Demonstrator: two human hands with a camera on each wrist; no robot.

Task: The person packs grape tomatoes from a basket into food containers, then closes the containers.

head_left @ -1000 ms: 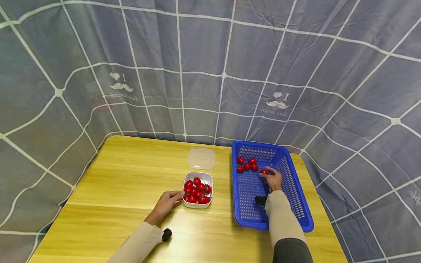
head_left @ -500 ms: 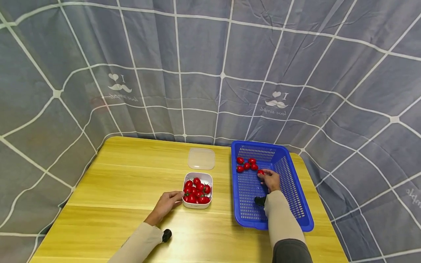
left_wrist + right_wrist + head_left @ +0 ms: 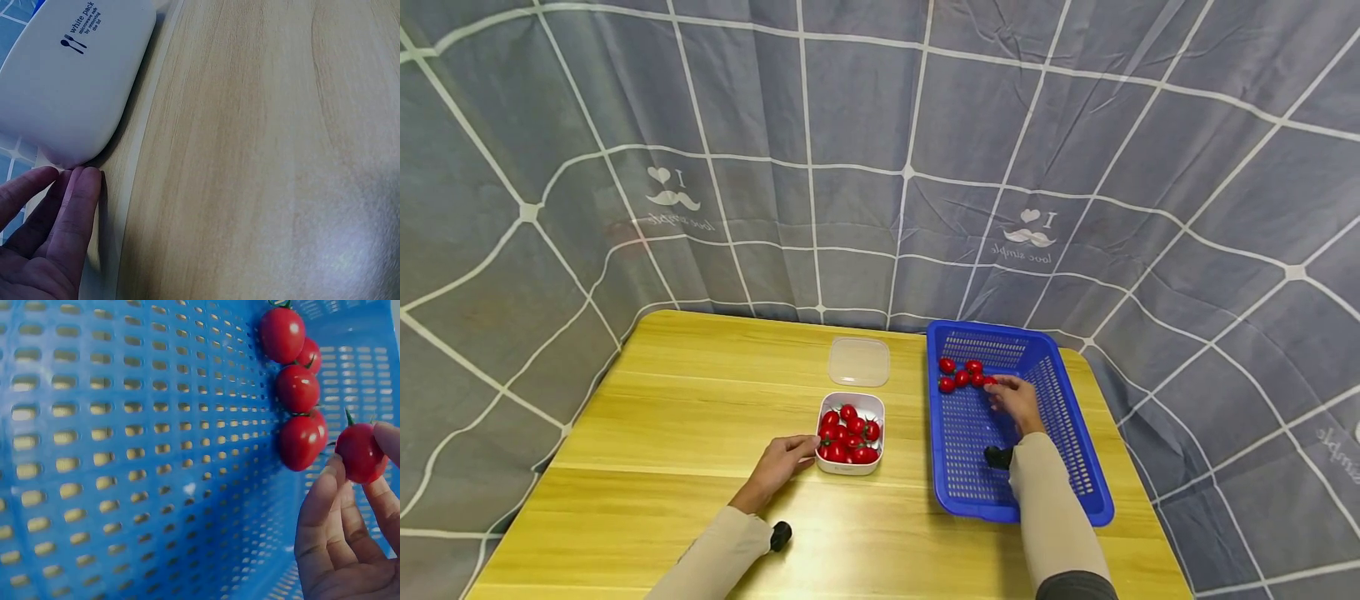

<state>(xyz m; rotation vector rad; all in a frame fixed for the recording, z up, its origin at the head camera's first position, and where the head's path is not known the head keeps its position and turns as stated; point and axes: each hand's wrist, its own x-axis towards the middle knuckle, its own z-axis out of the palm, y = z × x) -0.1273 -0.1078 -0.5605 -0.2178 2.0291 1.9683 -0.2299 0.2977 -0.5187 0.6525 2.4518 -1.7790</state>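
Observation:
In the head view, my right hand is over the blue basket. Its thumb and fingers pinch a red cherry tomato with a green stem, close beside several other cherry tomatoes grouped in the basket. To the left, my left hand has its fingertips against the near-left side of a white food container. In the left wrist view those fingers look fairly straight and touch the container's corner. Several cherry tomatoes with green stems lie inside it.
A translucent lid lies flat behind the white container. Everything stands on a yellow wooden table. Grey curtains with white grid lines hang behind and on both sides. The basket has raised perforated walls.
My right hand has shifted slightly left and away from me with the pinched tomato, bringing it next to the grouped tomatoes. The left hand stays at the container.

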